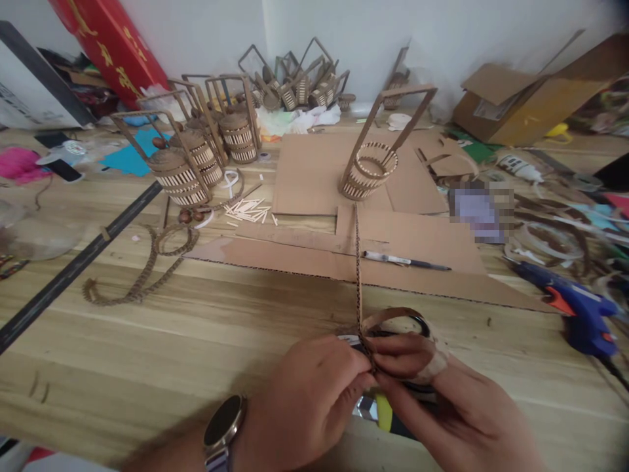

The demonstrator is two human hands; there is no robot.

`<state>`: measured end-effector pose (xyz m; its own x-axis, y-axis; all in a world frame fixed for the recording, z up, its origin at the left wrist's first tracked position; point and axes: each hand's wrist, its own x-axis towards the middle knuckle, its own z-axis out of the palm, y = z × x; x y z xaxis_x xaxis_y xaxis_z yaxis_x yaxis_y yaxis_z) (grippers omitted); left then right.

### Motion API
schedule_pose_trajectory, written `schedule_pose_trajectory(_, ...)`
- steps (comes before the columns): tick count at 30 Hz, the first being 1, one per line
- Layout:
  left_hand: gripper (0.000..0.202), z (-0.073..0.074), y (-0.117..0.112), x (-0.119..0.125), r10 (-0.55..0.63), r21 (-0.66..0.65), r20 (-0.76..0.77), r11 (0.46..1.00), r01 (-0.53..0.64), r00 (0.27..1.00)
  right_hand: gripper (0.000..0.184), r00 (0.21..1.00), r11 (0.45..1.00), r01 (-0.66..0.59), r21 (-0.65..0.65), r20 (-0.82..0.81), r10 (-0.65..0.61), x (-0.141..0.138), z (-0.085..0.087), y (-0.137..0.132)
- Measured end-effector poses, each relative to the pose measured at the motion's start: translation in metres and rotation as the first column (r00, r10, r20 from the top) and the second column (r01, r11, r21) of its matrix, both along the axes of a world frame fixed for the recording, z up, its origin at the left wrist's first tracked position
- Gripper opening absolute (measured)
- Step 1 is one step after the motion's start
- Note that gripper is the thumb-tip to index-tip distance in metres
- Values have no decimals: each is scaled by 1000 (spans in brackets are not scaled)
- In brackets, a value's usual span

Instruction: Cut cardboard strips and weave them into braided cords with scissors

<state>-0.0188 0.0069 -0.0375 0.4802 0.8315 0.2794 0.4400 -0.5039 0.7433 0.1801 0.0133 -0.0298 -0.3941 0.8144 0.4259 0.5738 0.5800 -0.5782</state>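
Observation:
A narrow strip of corrugated cardboard [358,275] runs away from me, its near end pinched in both hands. My left hand [319,387], with a watch [225,425] on its wrist, grips the strip between thumb and fingers. Close against it, my right hand [432,387] closes on the same end. A brown loop [398,313] curves above the right fingers; whether it joins the strip I cannot tell. Beneath the hands lie a roll of tape, mostly hidden, and a yellow-and-black tool [384,413]. Beyond the strip, a small handled basket [369,172] stands upright on cardboard.
Flat cardboard sheets [304,170] cover the table's middle, with a pen [407,261] on top. Several lidded baskets [179,177] stand at left, near white sticks [249,210] and cardboard coils [142,282]. At right lie a blue glue gun [574,305] and an open box [531,105].

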Motion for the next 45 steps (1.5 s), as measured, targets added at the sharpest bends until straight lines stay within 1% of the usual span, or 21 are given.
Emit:
schedule_pose_trajectory(6, 34, 1, 0, 0, -38, 1, -21, 999, 38, 999, 7, 996, 999, 37, -17, -79, -38, -5, -2, -4)
schedule_pose_trajectory(9, 32, 2, 0, 0, -40, 19, -29, 999, 41, 999, 9, 991, 999, 36, -33, -125, -40, -7, -2, -4)
schedule_pose_trajectory(13, 27, 1, 0, -1, -15, 56, -22, 998, 16, 1000, 13, 985, 998, 33, -56, -167, -42, -10, -2, -1)
schedule_pose_trajectory(17, 24, -2, -1, 1, 17, 84, 57, 996, -22, 998, 12, 981, 998, 43, -44, -187, -50, -12, -2, 1)
schedule_pose_trajectory(20, 22, -4, -1, 2, 32, 72, 103, 997, -39, 994, 11, 982, 998, 56, -28, -180, -60, -11, -3, -1)
schedule_pose_trajectory(24, 19, -4, -1, 3, 45, 19, 103, 999, -47, 994, 8, 987, 997, 78, -20, -140, -80, -11, -6, -3)
schedule_pose_trajectory(27, 18, -4, -1, 3, 54, 15, 99, 998, -56, 994, 7, 991, 997, 81, 17, -106, -79, -14, -4, 1)
schedule_pose_trajectory(28, 18, -3, 0, 2, 76, -7, 97, 997, -76, 992, 6, 994, 997, 76, 25, -85, -74, -14, -3, 3)
schedule_pose_trajectory(29, 20, -3, 0, 1, 114, -58, 101, 992, -108, 988, 6, 997, 998, 64, 21, -52, -63, -13, -1, 6)
schedule_pose_trajectory(30, 22, -2, 2, 0, 163, -137, 115, 980, -147, 980, 6, 999, 999, 44, 1, -5, -44, -10, 1, 10)
schedule_pose_trajectory(31, 24, -1, 3, -1, 223, -237, 141, 954, -186, 965, 5, 998, 999, 19, -35, 56, -17, -5, 3, 14)
schedule_pose_trajectory(33, 28, 0, 9, -4, 350, -442, 226, 869, -224, 909, 5, 976, 991, -37, -131, 209, 64, 11, 4, 22)
schedule_pose_trajectory(35, 31, 0, 15, -6, 452, -579, 315, 789, -208, 835, 11, 926, 981, -74, -180, 353, 134, 29, 1, 27)
schedule_pose_trajectory(38, 30, -3, 23, -7, 545, -683, 395, 713, -160, 740, 32, 857, 984, -109, -142, 488, 166, 49, -14, 30)
schedule_pose_trajectory(40, 30, -5, 26, -6, 577, -723, 415, 679, -129, 704, 39, 843, 991, -102, -92, 520, 135, 52, -25, 30)
schedule_pose_trajectory(43, 29, -7, 27, -5, 601, -748, 425, 654, -111, 677, 44, 829, 989, -134, -57, 541, 143, 48, -34, 30)
schedule_pose_trajectory(45, 29, -6, 27, -4, 615, -754, 429, 647, -112, 662, 43, 827, 983, -165, -82, 532, 183, 46, -32, 30)
